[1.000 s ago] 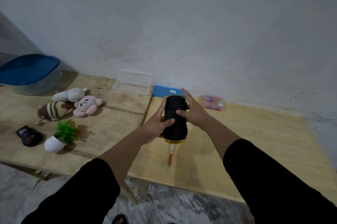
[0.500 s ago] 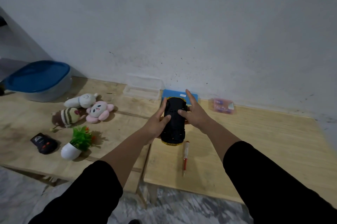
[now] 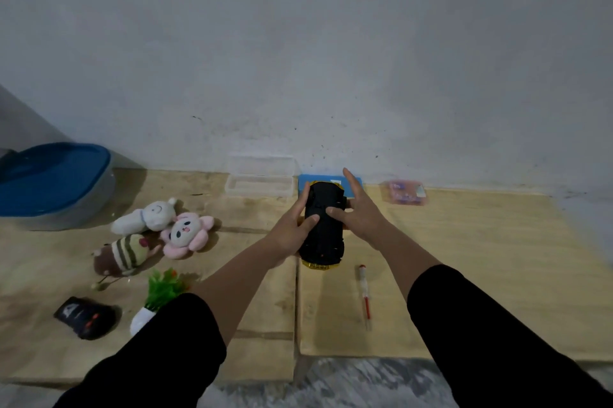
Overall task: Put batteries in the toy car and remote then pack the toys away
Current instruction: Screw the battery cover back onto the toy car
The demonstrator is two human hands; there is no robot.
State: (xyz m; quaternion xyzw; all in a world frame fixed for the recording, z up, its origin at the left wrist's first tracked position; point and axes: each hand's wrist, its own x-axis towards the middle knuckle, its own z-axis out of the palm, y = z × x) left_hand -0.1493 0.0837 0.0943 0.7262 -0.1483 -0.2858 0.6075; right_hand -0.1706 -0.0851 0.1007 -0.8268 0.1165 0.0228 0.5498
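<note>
The wooden table (image 3: 464, 275) lies under both hands. Far off to the left of the fingers sits a big tub with a blue lid (image 3: 53, 175). Just past the fingertips, by the wall, are a clear box (image 3: 260, 177) and a blue box (image 3: 305, 182).

The toy car (image 3: 323, 230) is between the two hands, belly up, black with a yellow edge. Its long way runs from the person out toward the wall, the same way the fingers point. The left hand (image 3: 292, 235) holds its left side, thumb pressing on the belly. The right hand (image 3: 360, 213) holds the right side, thumb on top and one finger sticking straight out. Both hands are equally close to it.

Left of the left fingers lie three soft toys (image 3: 159, 231), a little plant (image 3: 159, 295) and the black remote (image 3: 86, 316). Below the right fingers, near the car, lies the screwdriver (image 3: 364, 295), closest to the right hand. A pink packet (image 3: 404, 193) sits just right of the right fingertips; I cannot tell what is in it.
</note>
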